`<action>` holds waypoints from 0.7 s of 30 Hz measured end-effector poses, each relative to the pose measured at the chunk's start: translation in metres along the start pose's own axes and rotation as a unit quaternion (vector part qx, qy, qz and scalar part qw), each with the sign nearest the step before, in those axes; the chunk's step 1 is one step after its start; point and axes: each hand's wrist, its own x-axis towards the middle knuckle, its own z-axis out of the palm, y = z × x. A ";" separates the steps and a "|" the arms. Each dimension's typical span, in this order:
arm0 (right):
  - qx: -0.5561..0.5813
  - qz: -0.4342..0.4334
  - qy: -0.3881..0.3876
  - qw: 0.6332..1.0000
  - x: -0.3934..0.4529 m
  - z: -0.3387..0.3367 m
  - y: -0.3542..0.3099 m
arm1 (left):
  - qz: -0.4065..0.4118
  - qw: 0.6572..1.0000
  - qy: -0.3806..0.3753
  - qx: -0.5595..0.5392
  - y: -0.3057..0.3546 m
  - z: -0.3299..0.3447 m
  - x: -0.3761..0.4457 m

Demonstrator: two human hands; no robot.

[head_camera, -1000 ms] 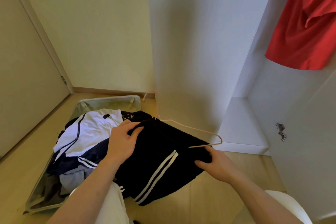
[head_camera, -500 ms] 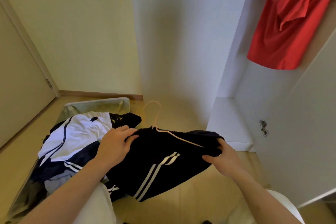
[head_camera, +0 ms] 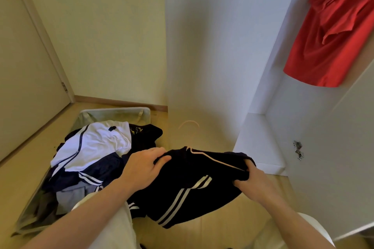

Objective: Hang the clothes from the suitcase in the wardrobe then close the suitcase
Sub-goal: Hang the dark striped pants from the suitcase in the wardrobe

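We see a closed cream door (head_camera: 24, 79) at the far left, its small hinge (head_camera: 64, 87) on the edge nearest the cream wall (head_camera: 113, 32). Right of the door, a wooden skirting board (head_camera: 119, 101) runs along the foot of that wall. Pale wooden floor (head_camera: 22, 170) spreads out below the door.

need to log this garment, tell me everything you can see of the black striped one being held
The black striped garment is dark, soft fabric with paired white stripes down one side. It is draped on a pale pink hanger, whose hook rises above it. The left hand grips its left upper edge and the right hand pinches its right end. It hangs crumpled above the floor, beside the open suitcase.
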 end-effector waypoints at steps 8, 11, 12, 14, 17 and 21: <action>-0.098 0.019 0.023 0.995 0.009 0.020 0.008 | 0.144 0.982 -0.053 0.107 -0.001 0.013 -0.013; -0.104 -0.011 0.096 0.990 0.010 0.017 0.002 | 0.109 0.980 -0.080 0.145 -0.004 0.019 -0.018; -0.103 -0.024 0.105 0.989 0.009 0.016 -0.001 | 0.061 0.984 -0.078 0.146 -0.004 0.017 -0.016; -0.105 -0.053 0.096 0.988 0.002 0.016 -0.008 | -0.056 0.986 -0.087 0.128 -0.008 0.012 -0.008; -0.088 -0.063 0.084 0.991 -0.010 0.016 -0.015 | -0.106 0.978 -0.107 0.145 -0.016 0.007 -0.003; -0.038 -0.039 0.049 0.997 -0.008 0.010 -0.016 | -0.076 0.979 -0.109 0.154 -0.016 0.007 -0.005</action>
